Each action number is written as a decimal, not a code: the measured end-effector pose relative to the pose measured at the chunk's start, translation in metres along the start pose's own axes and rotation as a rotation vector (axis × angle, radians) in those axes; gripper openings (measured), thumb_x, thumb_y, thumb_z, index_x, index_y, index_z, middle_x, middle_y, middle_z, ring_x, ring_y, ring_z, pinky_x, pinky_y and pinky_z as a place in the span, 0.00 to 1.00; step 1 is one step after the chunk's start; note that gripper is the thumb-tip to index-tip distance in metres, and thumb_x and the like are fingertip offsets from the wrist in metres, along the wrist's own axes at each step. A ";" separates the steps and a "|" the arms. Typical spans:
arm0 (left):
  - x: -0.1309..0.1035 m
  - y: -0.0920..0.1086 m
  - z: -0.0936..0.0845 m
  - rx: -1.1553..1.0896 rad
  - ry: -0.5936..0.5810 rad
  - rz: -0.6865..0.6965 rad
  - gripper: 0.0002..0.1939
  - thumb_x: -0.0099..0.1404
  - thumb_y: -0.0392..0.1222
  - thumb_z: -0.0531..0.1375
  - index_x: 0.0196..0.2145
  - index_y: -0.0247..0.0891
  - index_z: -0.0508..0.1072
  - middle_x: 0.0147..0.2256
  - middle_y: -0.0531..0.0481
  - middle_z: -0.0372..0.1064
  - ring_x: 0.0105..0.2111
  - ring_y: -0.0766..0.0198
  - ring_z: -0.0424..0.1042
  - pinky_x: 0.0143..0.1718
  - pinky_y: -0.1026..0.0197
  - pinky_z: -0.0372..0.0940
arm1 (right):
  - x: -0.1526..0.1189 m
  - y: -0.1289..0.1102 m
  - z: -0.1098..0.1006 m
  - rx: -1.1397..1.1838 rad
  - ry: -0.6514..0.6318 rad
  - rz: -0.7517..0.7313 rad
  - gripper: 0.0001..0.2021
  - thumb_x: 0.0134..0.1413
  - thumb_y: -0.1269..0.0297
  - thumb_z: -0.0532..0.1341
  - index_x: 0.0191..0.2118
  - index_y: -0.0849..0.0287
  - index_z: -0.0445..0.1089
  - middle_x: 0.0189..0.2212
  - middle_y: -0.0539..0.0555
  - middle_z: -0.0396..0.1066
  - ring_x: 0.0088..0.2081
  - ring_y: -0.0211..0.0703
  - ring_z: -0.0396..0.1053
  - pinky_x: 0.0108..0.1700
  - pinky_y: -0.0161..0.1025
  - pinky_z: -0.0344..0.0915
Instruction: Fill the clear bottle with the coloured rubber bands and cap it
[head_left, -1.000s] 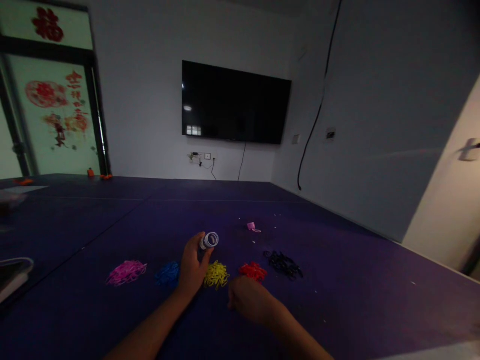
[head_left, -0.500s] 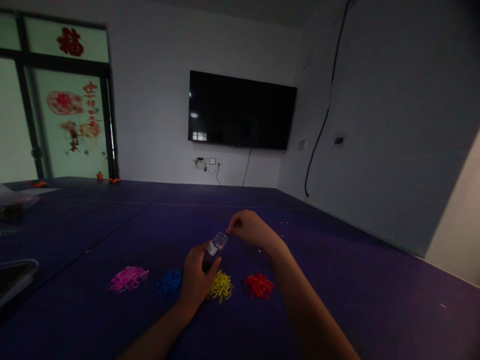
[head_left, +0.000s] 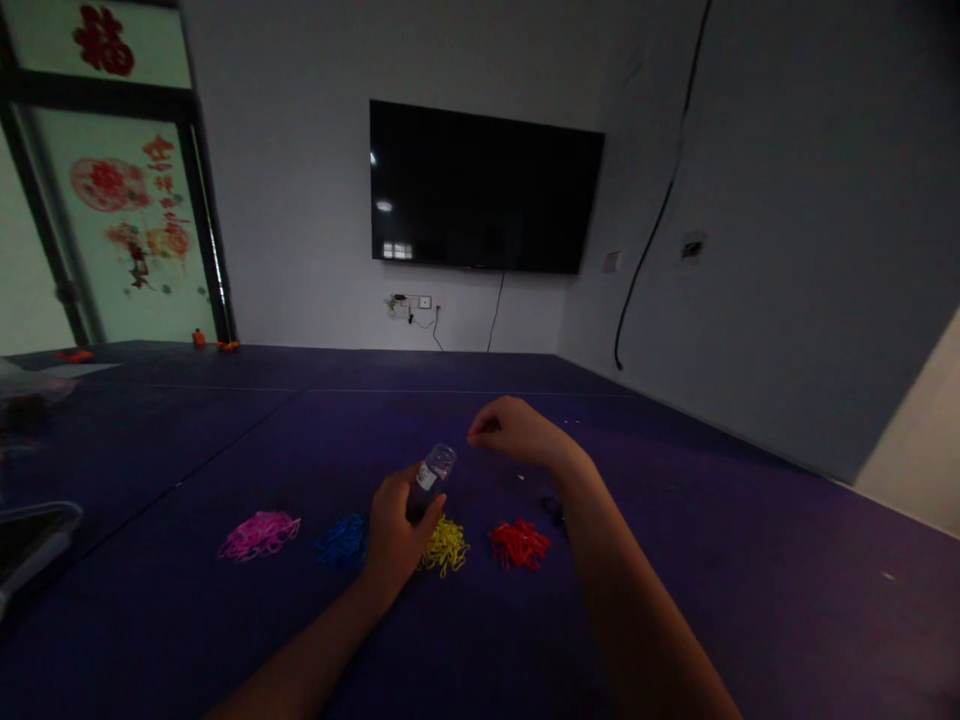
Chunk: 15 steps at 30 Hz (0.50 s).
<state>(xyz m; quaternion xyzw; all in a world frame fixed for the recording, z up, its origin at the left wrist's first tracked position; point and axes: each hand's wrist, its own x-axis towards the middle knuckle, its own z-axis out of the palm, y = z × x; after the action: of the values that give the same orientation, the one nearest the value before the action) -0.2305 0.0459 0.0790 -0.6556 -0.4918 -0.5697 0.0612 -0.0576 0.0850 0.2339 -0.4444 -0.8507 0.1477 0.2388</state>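
Note:
My left hand is wrapped round a small clear glass bottle with a pale label, tilted with its mouth up to the right. To the right of the bottle's mouth, apart from it, my right hand is closed in a pinch; what its fingertips hold, if anything, is too small to tell. Four piles of small bands lie on the purple surface: pink, blue, partly behind my left hand, yellow and red. A small dark pile is partly hidden by my right forearm.
A tray and clear plastic are at the left edge of the purple surface. Small orange things lie far back. A television hangs on the wall, with cables below.
The view has tilted down slightly. My right hand has moved right, away from the bottle's mouth, and the dark pile now shows beside my forearm. My left hand still holds the bottle.

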 end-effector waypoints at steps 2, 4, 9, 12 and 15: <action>0.001 -0.001 0.000 0.006 0.007 0.006 0.19 0.59 0.49 0.57 0.45 0.37 0.66 0.37 0.45 0.68 0.39 0.56 0.68 0.41 0.53 0.64 | -0.009 0.016 0.001 -0.038 -0.045 0.090 0.07 0.39 0.75 0.61 0.28 0.64 0.75 0.25 0.54 0.73 0.27 0.37 0.68 0.28 0.30 0.59; 0.001 -0.001 0.001 0.009 -0.007 -0.002 0.19 0.60 0.49 0.57 0.45 0.37 0.66 0.37 0.45 0.68 0.39 0.56 0.68 0.41 0.53 0.63 | -0.020 0.035 0.010 -0.094 -0.136 0.173 0.09 0.34 0.75 0.63 0.29 0.63 0.75 0.26 0.53 0.73 0.29 0.38 0.68 0.28 0.30 0.59; 0.000 0.000 0.001 0.004 -0.045 -0.021 0.20 0.59 0.50 0.57 0.46 0.38 0.66 0.39 0.45 0.68 0.40 0.55 0.68 0.42 0.52 0.63 | -0.046 0.080 0.043 -0.133 -0.296 0.185 0.15 0.29 0.71 0.67 0.33 0.62 0.74 0.30 0.53 0.73 0.31 0.40 0.69 0.29 0.30 0.60; -0.001 -0.001 0.001 0.005 -0.034 0.000 0.19 0.59 0.49 0.57 0.46 0.38 0.66 0.38 0.45 0.68 0.39 0.55 0.68 0.41 0.52 0.64 | -0.051 0.089 0.056 -0.147 -0.305 0.164 0.16 0.31 0.67 0.68 0.34 0.61 0.74 0.31 0.54 0.73 0.32 0.41 0.69 0.29 0.31 0.59; -0.001 -0.001 0.000 0.013 -0.025 0.009 0.19 0.59 0.49 0.57 0.46 0.38 0.65 0.38 0.45 0.68 0.39 0.56 0.69 0.40 0.53 0.64 | -0.052 0.086 0.063 -0.192 -0.274 0.157 0.17 0.31 0.64 0.68 0.35 0.61 0.74 0.33 0.54 0.73 0.33 0.41 0.69 0.29 0.31 0.59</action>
<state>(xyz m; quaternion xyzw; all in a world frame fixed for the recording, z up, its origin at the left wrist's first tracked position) -0.2308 0.0453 0.0778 -0.6644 -0.4932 -0.5580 0.0619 -0.0067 0.0874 0.1270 -0.5059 -0.8481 0.1432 0.0651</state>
